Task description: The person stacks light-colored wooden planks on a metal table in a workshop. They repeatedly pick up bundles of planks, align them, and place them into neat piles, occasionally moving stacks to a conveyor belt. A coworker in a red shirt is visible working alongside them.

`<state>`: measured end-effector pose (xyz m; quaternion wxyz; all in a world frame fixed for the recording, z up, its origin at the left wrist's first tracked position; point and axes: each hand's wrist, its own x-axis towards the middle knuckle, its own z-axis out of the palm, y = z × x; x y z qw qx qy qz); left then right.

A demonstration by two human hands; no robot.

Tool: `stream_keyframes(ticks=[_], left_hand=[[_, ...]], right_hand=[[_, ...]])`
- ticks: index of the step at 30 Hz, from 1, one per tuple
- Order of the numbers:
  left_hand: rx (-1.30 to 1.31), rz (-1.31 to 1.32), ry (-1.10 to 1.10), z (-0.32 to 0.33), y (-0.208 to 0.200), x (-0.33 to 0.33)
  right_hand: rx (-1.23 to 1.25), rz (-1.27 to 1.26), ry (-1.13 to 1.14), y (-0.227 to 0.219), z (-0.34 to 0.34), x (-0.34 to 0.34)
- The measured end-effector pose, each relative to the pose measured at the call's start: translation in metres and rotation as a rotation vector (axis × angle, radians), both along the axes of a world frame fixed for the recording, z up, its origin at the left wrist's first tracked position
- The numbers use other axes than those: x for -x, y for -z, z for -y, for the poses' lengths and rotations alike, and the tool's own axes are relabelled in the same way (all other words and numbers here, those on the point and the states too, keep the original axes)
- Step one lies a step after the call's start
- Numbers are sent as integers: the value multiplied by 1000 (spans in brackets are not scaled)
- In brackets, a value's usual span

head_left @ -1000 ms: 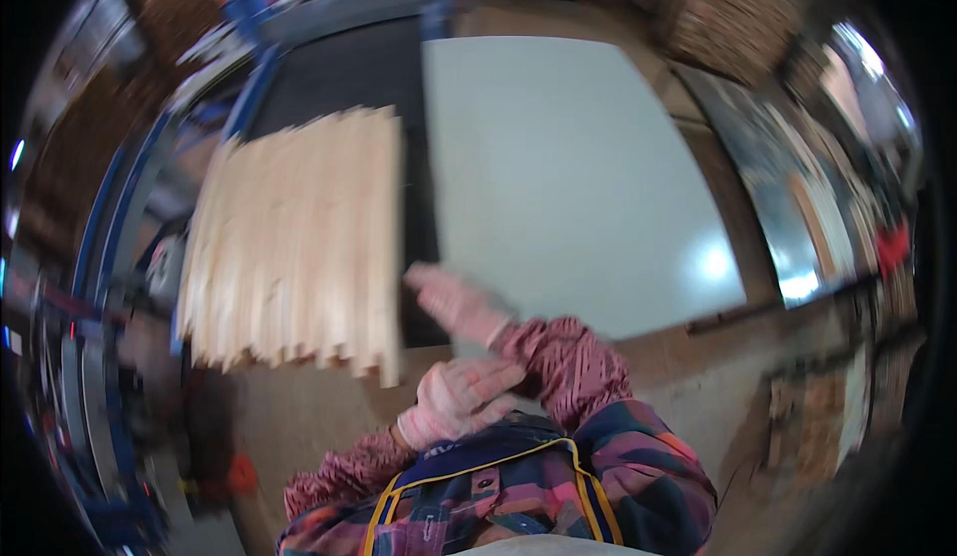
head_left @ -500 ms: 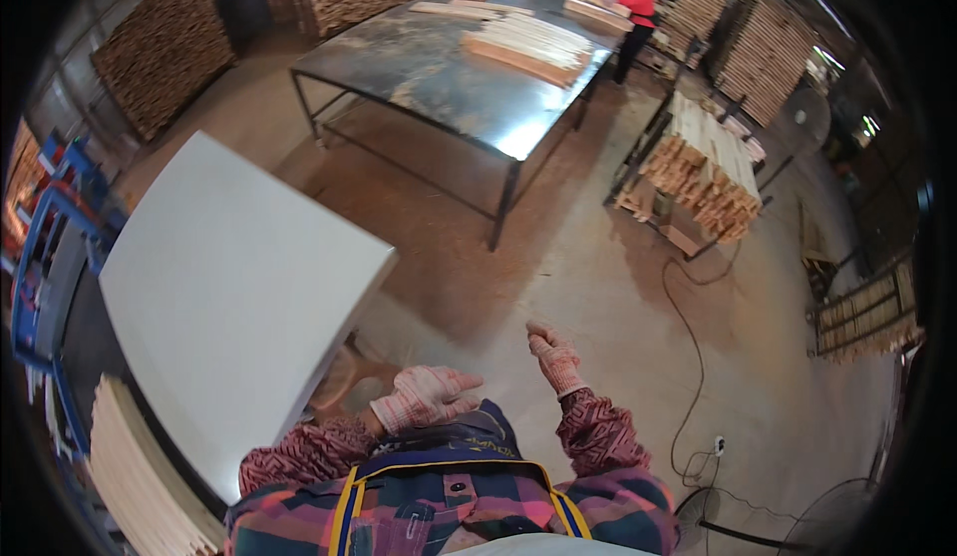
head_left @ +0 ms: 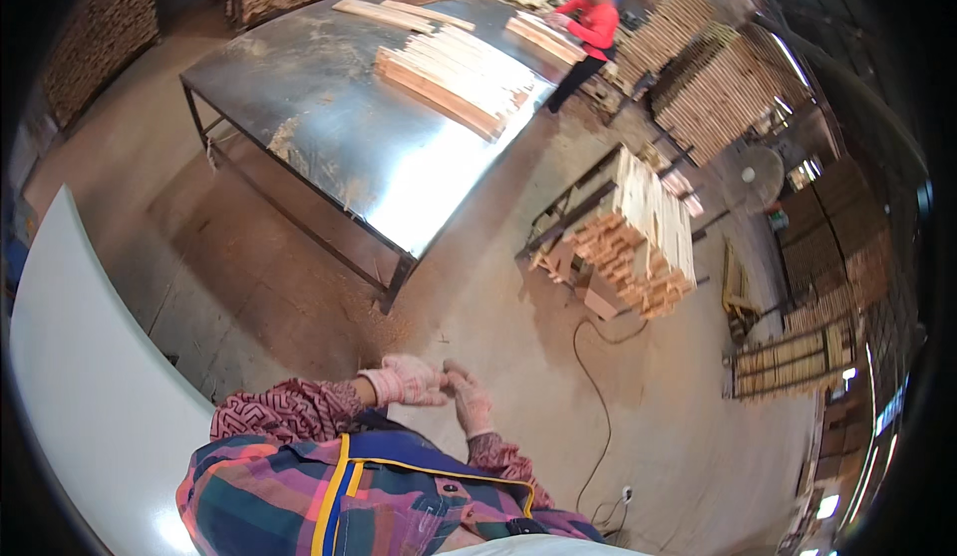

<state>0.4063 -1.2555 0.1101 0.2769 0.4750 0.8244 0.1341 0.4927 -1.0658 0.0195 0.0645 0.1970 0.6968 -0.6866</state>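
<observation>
Both my hands wear pale knitted work gloves with a reddish tint and hold nothing that I can see. My left hand (head_left: pixel 404 380) is in front of my waist, its fingers reaching toward the right. Close against its fingertips is my right hand (head_left: pixel 471 404), fingers stretched up and to the left. The fingertips overlap in the view, so whether they touch is hard to tell. Below them are my plaid shirt and a dark blue apron (head_left: pixel 399 451) with yellow edging. At my left lies a large smooth white panel (head_left: pixel 95 376).
Ahead stands a metal-topped table (head_left: pixel 299 87) bearing wood strips (head_left: pixel 454 72). A person in red (head_left: pixel 595 25) handles strips at its far end. To the right, a rack holds stacked boards (head_left: pixel 638 227). A cable (head_left: pixel 596 386) snakes across the floor; a fan (head_left: pixel 753 177) stands farther right.
My view has swung right, so the table and white panel have shifted left. My hands, apart before, have come together in front of me.
</observation>
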Motion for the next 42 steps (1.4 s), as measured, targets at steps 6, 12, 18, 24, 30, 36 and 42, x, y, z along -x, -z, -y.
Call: stream_keyframes(ticks=[6, 12, 18, 24, 30, 36, 42], left_hand=[[63, 121, -396, 18, -43, 160], [21, 242, -704, 9, -51, 289], [-269, 190, -1063, -18, -34, 499], [-513, 479, -1481, -116, 52, 717], [-639, 613, -1842, -171, 61, 840], [-901, 857, -1651, -163, 114, 840], [-1627, 888, -1722, -180, 130, 851]], right_hand=[[33, -55, -90, -69, -21, 207], [-39, -65, -37, -33, -80, 367], [-790, -455, -2, -50, -241, 741], [-1152, -427, -113, -84, -267, 1128], [-1436, -539, -334, -107, -218, 1338], [-1471, -163, -398, -97, -189, 1412], [-1513, -133, -466, -100, -187, 1434]])
